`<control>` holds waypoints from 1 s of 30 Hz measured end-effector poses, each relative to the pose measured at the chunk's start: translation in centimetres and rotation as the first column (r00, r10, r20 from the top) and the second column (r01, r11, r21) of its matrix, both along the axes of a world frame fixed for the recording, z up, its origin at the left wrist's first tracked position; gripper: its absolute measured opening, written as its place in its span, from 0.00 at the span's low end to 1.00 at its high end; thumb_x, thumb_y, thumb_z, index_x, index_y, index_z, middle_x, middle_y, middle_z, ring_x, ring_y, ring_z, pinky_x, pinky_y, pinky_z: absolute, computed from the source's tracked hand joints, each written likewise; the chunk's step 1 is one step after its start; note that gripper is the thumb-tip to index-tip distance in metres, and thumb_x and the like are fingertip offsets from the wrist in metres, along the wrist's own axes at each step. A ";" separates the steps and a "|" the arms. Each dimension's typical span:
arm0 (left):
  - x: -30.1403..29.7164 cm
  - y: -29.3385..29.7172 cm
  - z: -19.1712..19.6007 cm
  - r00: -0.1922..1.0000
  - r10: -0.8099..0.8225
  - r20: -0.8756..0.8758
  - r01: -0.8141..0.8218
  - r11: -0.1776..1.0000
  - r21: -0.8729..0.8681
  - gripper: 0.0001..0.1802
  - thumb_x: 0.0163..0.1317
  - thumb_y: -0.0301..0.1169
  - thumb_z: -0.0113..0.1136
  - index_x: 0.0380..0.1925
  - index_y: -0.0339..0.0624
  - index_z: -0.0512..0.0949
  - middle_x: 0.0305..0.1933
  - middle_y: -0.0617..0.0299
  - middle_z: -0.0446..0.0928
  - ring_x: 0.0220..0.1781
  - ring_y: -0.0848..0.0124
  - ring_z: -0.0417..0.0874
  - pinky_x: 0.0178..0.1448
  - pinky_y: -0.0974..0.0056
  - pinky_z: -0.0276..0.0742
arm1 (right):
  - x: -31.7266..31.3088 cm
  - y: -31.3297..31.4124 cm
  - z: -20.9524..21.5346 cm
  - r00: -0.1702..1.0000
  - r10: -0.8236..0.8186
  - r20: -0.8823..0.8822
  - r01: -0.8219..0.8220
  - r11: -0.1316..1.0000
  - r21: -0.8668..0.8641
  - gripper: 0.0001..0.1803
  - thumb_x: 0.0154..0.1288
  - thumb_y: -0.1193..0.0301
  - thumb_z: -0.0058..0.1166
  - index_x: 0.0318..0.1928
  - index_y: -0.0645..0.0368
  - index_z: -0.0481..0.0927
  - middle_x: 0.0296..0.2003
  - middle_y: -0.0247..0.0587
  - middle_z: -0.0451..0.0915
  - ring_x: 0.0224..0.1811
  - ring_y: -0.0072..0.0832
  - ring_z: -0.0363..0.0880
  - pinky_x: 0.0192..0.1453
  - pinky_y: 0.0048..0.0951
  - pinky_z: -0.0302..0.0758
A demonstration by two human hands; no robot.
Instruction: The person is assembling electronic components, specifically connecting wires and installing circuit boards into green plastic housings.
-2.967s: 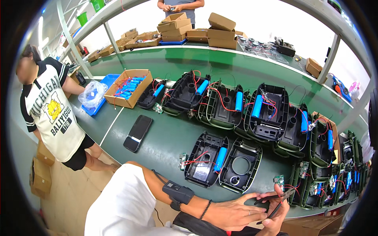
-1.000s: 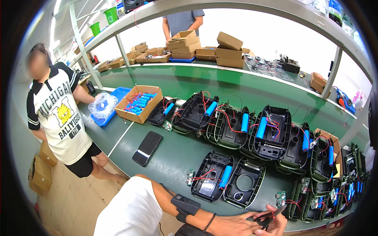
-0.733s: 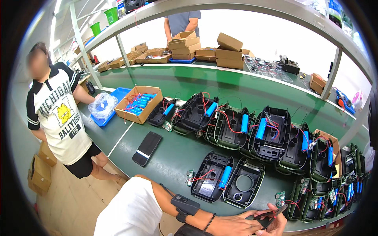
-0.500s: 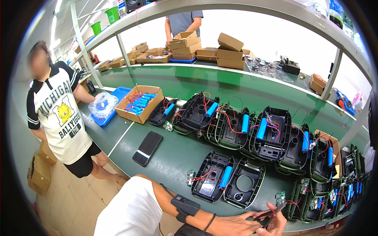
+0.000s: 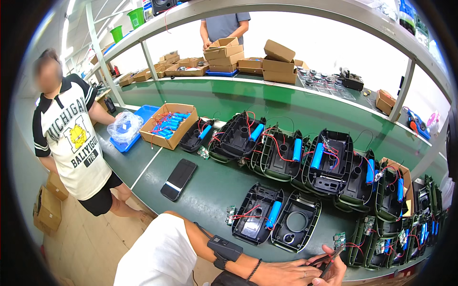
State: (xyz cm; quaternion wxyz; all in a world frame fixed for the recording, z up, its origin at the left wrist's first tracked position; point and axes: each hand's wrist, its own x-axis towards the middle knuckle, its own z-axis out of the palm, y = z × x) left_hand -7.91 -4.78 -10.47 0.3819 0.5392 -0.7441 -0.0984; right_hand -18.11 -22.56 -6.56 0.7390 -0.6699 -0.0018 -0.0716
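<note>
My left forearm enters from the lower edge with a black strapped device [image 5: 224,248] and a bead bracelet at the wrist. My left hand [image 5: 284,275] and my right hand [image 5: 336,272] meet at the bottom edge around a dark phone [image 5: 325,265], tilted, partly cut off by the frame. Just above them on the green bench [image 5: 210,190] lie two open black casing halves: one [image 5: 253,220] holds a blue battery cell and red wires, the other [image 5: 296,228] has a round hole. A small green circuit board [image 5: 339,238] lies right by my right fingers.
A row of black casings [image 5: 329,162] with blue cells runs along the bench. A cardboard box of cells [image 5: 167,125], a blue tray with a plastic bag [image 5: 125,128] and a second phone [image 5: 178,172] lie left. One person [image 5: 71,138] stands left, another [image 5: 224,26] behind the shelf.
Over three seconds the view has tilted up, so my hands sit lower in the picture. In the last second the hands and the phone have barely moved.
</note>
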 end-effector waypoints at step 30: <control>0.7 -0.4 2.8 0.980 -0.023 -0.198 0.035 0.998 0.058 0.27 0.66 0.35 0.54 0.59 0.28 0.68 0.61 0.39 0.70 0.66 0.47 0.70 0.73 0.48 0.62 | -0.5 0.0 -1.3 0.995 -0.068 0.078 0.064 0.997 0.051 0.53 0.45 0.65 0.81 0.69 0.70 0.66 0.50 0.53 0.81 0.50 0.33 0.80 0.54 0.32 0.75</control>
